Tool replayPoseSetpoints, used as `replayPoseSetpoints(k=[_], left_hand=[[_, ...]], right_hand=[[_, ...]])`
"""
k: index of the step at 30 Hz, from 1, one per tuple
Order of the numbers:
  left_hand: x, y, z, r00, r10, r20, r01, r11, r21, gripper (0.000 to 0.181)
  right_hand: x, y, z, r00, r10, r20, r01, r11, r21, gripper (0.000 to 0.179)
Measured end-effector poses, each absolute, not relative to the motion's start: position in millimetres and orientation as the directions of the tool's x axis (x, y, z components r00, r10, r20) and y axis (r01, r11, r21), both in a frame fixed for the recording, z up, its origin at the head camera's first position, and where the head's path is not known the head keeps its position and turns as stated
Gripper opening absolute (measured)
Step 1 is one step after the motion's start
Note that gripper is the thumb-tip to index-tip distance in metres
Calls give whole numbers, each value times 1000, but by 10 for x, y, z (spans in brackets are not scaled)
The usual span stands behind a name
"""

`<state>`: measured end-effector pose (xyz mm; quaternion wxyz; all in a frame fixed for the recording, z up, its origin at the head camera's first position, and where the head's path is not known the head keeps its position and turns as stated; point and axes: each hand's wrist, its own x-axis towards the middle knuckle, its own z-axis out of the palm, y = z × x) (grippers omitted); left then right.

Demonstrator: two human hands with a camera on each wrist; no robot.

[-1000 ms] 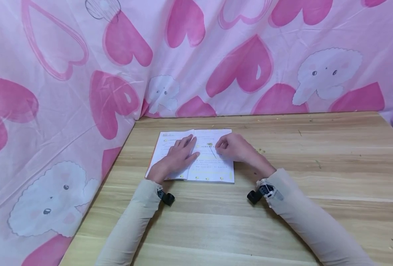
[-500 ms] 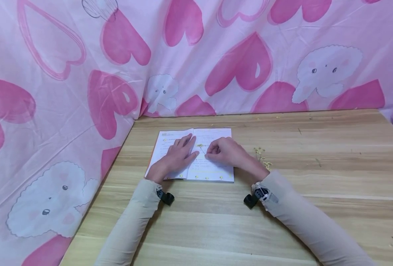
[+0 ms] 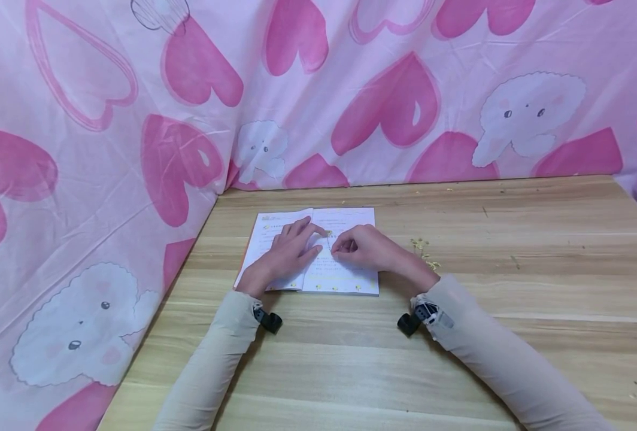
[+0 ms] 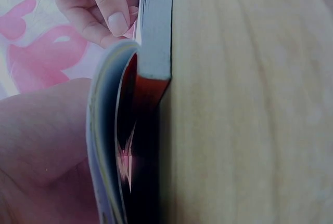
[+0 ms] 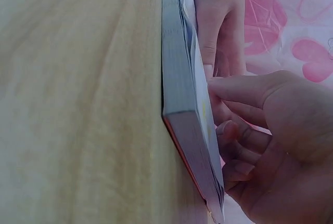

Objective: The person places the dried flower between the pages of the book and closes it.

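Observation:
An open book [image 3: 345,278] with printed pages lies on the wooden table. My left hand [image 3: 291,246] rests across its left page and centre fold, fingers mostly extended, the index fingertip right at a small yellow flower head [image 3: 328,233]. My right hand [image 3: 367,246] is over the right page, pinching the flower's thin stem between thumb and fingertips. In the right wrist view the right hand [image 5: 281,125] has its other fingers curled beside the thick page block [image 5: 182,63]. The left wrist view shows the left page bowed up near the left hand [image 4: 47,135].
Several small dried yellow flowers [image 3: 419,244] lie on the table just right of the book, partly behind the right forearm. Tiny bits of plant [image 3: 515,262] are scattered farther right. A pink heart-patterned cloth [image 3: 383,102] hangs behind and to the left of the table [image 3: 324,371].
My right hand has carried the flower leftward over the page toward the fold. My left index finger has reached out to the flower head; the rest of the left hand has stayed put.

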<state>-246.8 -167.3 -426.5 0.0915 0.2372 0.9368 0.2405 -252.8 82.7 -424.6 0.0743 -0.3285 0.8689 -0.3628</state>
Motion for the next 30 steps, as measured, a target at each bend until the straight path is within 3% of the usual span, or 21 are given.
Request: replayPoseSetpoints(k=[11, 16, 21, 25, 30], left_hand=[[-2479, -1674, -4266, -864, 501, -57, 421, 779, 465, 48], [-2487, -1667, -4268, -875, 483, -33, 421, 793, 441, 59], [-2431, -1578, -4241, -887, 460, 31, 437, 818, 373, 65], [-2344, -1390, -4193, -850, 508, 141, 525, 795, 302, 56], [-2207, -1088, -4142, -756, 621, 210, 654, 698, 291, 41]], right_hand=[[-2566, 918, -4212, -762, -643, 70, -500, 516, -696, 20], [-2637, 1078, -4153, -834, -546, 84, -455, 591, -666, 22], [-2726, 1279, -4171, -876, -475, 85, -431, 691, -580, 44], [-2783, 1410, -4213, -875, -482, 51, -435, 734, -522, 60], [-2817, 1493, -4229, -882, -471, 15, -419, 769, -483, 63]])
